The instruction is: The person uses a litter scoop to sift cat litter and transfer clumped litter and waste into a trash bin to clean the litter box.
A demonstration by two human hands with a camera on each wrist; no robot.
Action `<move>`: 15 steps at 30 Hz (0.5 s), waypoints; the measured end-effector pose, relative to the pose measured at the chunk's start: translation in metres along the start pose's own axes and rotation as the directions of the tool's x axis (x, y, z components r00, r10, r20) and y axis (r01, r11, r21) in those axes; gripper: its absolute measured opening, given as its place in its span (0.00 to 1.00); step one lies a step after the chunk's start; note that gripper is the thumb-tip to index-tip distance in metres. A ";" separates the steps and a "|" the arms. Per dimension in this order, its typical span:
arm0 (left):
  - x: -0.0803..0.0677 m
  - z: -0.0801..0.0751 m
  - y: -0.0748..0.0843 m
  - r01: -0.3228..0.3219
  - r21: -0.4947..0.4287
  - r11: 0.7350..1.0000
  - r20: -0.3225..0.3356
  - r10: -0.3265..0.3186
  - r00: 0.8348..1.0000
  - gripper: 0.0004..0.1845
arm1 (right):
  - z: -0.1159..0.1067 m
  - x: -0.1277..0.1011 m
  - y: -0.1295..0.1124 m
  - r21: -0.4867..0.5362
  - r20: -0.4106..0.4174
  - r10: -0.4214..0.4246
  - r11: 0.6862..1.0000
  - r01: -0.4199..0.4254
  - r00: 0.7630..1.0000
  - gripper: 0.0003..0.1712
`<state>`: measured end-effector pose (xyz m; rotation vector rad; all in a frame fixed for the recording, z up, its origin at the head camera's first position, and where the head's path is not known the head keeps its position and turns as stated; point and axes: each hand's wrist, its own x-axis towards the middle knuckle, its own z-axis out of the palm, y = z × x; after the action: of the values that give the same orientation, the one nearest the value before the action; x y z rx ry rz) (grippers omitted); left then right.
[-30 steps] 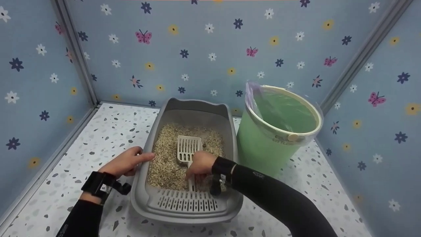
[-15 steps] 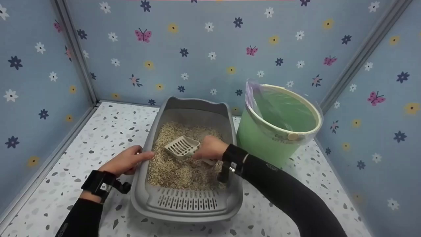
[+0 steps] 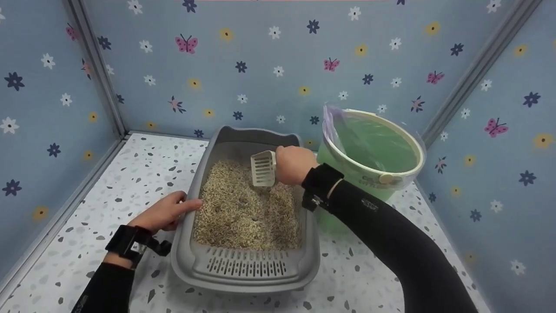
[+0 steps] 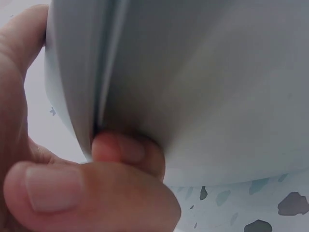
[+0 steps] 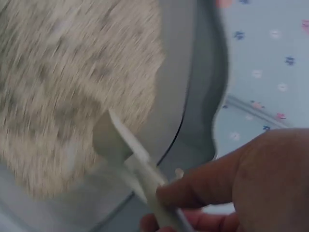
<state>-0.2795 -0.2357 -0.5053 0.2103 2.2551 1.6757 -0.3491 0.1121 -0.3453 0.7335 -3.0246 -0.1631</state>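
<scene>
A grey litter box (image 3: 245, 284) filled with tan granular litter (image 3: 234, 217) stands on the speckled surface. My left hand (image 3: 163, 213) grips its left rim, thumb over the top. In the left wrist view the curled fingers (image 4: 130, 152) tuck under the rim. My right hand (image 3: 296, 164) holds a beige slotted litter scoop (image 3: 263, 169) by its handle, above the litter toward the box's back right. The scoop head is tilted, and no clump shows in it. In the right wrist view the scoop (image 5: 145, 169) is pinched between thumb and fingers, with the litter blurred behind.
A green bin (image 3: 347, 158) with a cream rim and a clear-purple bag liner stands right of the box, close to my right forearm. Flower-patterned panels (image 3: 256, 52) close off the back and both sides. White speckled surface (image 3: 147, 167) shows left of the box.
My right hand has lifted the scoop out of the litter and moved it up and to the right, turning it. The litter surface looks reshaped. The left hand stays on the rim.
</scene>
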 end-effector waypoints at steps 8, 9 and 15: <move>0.003 0.000 0.001 0.000 0.001 1.000 0.014 0.000 1.000 0.30 | 0.009 0.023 0.011 -0.466 -0.055 -0.145 0.879 0.103 0.988 0.19; 0.003 0.000 0.002 -0.001 0.004 1.000 0.012 0.001 1.000 0.29 | 0.009 0.025 0.011 -0.500 -0.039 -0.153 0.858 0.113 0.987 0.23; 0.002 0.000 0.002 0.002 0.018 1.000 0.005 -0.002 1.000 0.30 | 0.010 0.037 0.000 -0.643 0.031 -0.203 0.746 0.175 0.979 0.32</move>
<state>-0.2813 -0.2348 -0.5038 0.2164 2.2663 1.6526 -0.3823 0.0965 -0.3553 0.9270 -2.5453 -1.1107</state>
